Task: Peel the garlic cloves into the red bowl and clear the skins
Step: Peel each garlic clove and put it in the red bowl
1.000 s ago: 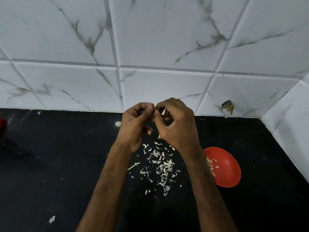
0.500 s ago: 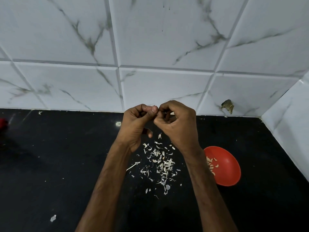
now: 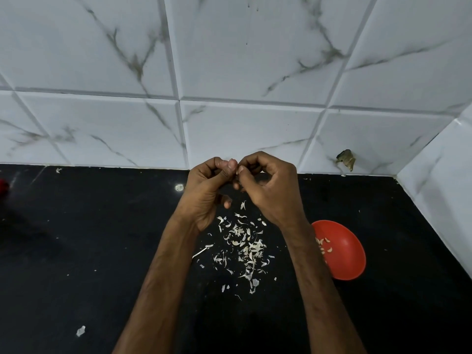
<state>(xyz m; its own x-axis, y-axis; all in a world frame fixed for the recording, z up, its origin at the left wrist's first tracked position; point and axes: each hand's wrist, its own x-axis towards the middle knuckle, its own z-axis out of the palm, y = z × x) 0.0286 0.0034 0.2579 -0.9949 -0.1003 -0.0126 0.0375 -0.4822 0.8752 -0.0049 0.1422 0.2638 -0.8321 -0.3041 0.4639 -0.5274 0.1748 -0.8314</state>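
Left hand [image 3: 204,192] and right hand [image 3: 272,192], fingers pinching one half-hidden garlic clove [image 3: 237,175] up-left of one red bowl [image 3: 343,254], about five peeled cloves [image 3: 323,245] inside, one scatter of skins [image 3: 242,247] left of it on black table [image 3: 76,238]

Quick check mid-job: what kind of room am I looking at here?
Most likely a home kitchen corner: a black countertop meets marble-look wall tiles, with garlic skins scattered on it and a red bowl holding peeled cloves.
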